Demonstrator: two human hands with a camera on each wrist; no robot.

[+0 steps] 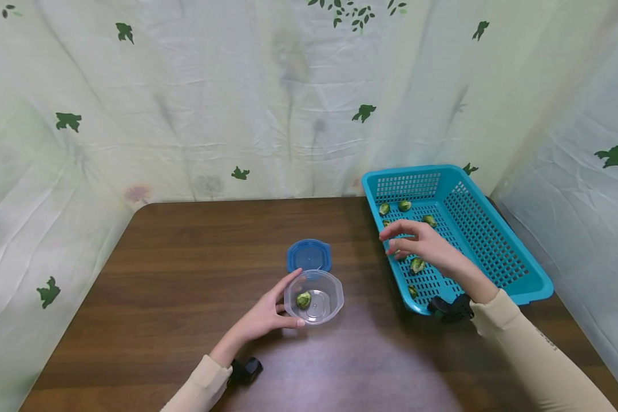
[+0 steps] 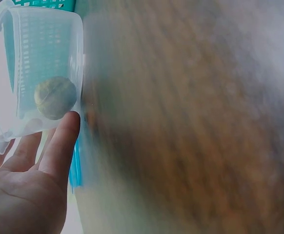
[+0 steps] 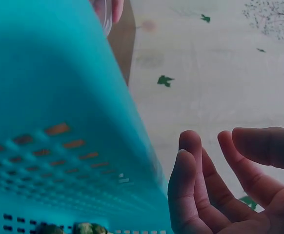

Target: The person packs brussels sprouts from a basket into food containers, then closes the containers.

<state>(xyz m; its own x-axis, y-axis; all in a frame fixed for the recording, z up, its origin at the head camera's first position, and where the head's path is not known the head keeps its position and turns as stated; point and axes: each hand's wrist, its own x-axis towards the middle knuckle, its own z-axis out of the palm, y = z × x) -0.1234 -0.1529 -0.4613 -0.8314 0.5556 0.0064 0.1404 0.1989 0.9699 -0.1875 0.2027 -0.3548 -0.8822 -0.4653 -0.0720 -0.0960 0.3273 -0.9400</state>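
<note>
A clear plastic container point(image 1: 331, 302) stands on the table with one Brussels sprout point(image 1: 303, 300) inside. My left hand point(image 1: 262, 316) holds it from the left, thumb at the near side and fingers round the far side. In the left wrist view the sprout point(image 2: 55, 97) shows through the container wall point(image 2: 49, 29), a fingertip close by. Over the left side of a turquoise basket point(image 1: 515, 260) is my right hand point(image 1: 424, 246), fingers loosely bent with nothing between them. Several Brussels sprouts, one of them a sprout point(image 1: 417, 265) just below that hand, lie on the basket floor.
A blue lid point(image 1: 309, 255) lies on the wooden table point(image 1: 211, 246) just behind the container. The basket's raised rim point(image 1: 369, 191) stands between the container and the sprouts. A patterned curtain point(image 1: 268, 103) hangs behind the table and along both sides.
</note>
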